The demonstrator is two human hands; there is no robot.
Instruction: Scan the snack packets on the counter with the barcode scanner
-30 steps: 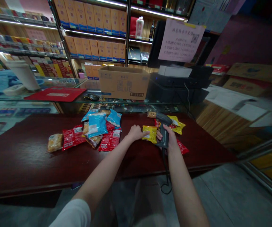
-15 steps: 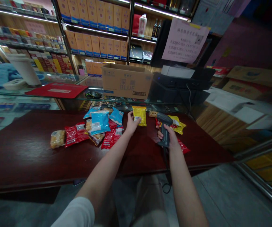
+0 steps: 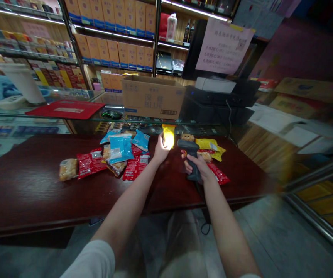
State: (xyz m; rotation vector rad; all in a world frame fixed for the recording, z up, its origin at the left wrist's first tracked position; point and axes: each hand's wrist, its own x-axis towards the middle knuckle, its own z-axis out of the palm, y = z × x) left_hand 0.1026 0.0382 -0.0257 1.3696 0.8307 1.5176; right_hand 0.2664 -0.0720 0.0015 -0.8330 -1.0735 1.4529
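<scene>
My left hand (image 3: 161,150) is closed on a yellow snack packet (image 3: 169,133), held up above the dark red table. Bright light falls on the packet's lower part. In my right hand (image 3: 198,165) is a dark grey barcode scanner (image 3: 192,156), its head turned left toward the packet and its cable hanging down. Left of my hands lies a pile with blue packets (image 3: 121,148), red packets (image 3: 91,162) and a clear-wrapped snack (image 3: 68,170). Beyond the scanner, yellow packets (image 3: 207,144), a red packet (image 3: 218,174) and a brown snack (image 3: 187,137) lie on the table.
A glass counter behind the table (image 3: 24,200) carries a cardboard box (image 3: 151,98), a red mat (image 3: 65,109), a mouse (image 3: 112,114) and a white cup (image 3: 24,83). A monitor with a paper sign (image 3: 224,46) stands at the right. Stacked boxes (image 3: 308,92) fill the far right.
The scanner in my right hand has moved left, nearer the yellow packet, and its light now shines on it. My left hand has kept hold of the packet.
</scene>
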